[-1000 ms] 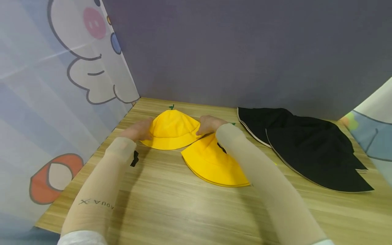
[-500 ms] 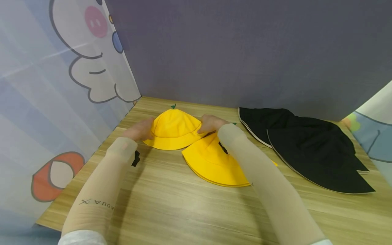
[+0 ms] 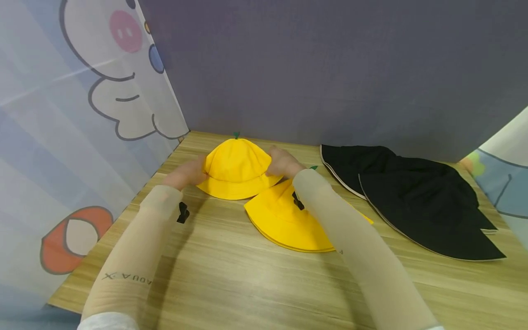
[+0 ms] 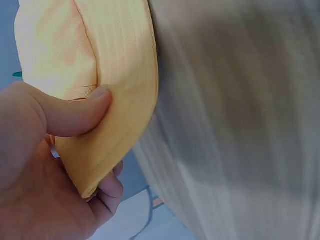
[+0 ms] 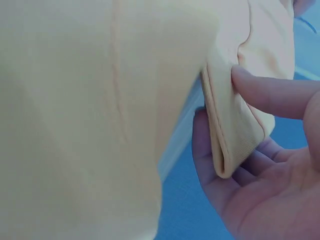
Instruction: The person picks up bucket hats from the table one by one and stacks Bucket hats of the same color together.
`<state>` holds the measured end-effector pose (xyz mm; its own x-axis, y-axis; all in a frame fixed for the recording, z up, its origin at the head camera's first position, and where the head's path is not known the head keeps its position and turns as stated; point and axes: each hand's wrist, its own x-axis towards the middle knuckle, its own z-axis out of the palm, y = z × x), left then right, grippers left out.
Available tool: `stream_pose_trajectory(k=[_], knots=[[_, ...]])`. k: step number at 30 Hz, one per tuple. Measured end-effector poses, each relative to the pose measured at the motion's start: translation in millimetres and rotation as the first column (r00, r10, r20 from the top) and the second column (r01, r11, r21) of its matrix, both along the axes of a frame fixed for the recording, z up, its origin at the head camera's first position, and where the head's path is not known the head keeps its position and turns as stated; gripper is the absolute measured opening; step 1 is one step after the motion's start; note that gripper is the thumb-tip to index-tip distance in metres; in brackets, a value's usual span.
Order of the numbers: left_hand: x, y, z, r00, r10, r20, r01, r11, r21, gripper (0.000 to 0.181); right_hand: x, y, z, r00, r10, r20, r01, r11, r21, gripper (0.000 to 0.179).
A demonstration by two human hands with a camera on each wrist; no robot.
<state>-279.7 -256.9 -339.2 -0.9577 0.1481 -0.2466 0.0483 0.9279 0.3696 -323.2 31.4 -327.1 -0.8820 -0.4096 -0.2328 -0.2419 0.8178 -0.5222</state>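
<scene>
Over woodgrain (image 3: 235, 279), hands (image 3: 189, 173) (image 3: 284, 162) pinch a domed yellow cloth hat (image 3: 238, 165).

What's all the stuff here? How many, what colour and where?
Gripped hat: one, yellow, far left
Nearer hat: one, yellow, right of it, partly covered
Sprouts: two, green, one at each yellow hat
Dark hats: apparently two, black, overlapping, right
Table: one, wood-brown, underneath
Panel: one, grey, behind
Cartoon cloth: two stretches, blue and white, left and right
Black bits: two, black, one beside each sleeve, unclear
Sleeves: two, beige, lower left and right
Shirt edges: two, white, bottom
Left hand: one, bare, pinching the gripped hat's left brim
Right hand: one, bare, pinching its right brim
</scene>
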Motion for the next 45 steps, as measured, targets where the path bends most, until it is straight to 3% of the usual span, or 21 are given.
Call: stream_pose_trajectory(k=[5,13,19,24,33,45], knots=[[-3.8,2.5,13.9,0.997,-0.027,-0.068,0.028,0.999,0.028,0.039,0.6,5,3.2,1.000,0.001,-0.024,-0.003,0.998,-0.068,0.057],[-2.4,13.3,30.2,0.994,-0.014,-0.104,0.023,0.996,0.088,0.043,0.7,22,12.5,0.998,-0.053,0.018,0.055,0.989,-0.138,0.079],[-1.9,25.7,44.5,0.989,-0.064,-0.135,0.080,0.990,0.118,0.046,0.4,39,21.9,0.998,-0.054,0.016,0.056,0.986,-0.156,0.062],[-0.9,35.9,54.4,0.988,-0.070,-0.137,0.090,0.986,0.144,0.049,4.5,52,29.2,0.995,-0.076,0.067,0.087,0.982,-0.170,0.051],[0.3,54.4,53.7,0.982,-0.090,-0.167,0.116,0.981,0.156,0.054,17.6,79,44.3,0.995,-0.055,0.083,0.065,0.989,-0.131,0.050],[0.6,77.5,50.5,0.961,-0.209,-0.179,0.241,0.952,0.186,0.061,22.3,111,45.5,0.995,-0.024,0.095,0.028,0.999,-0.039,0.048]])
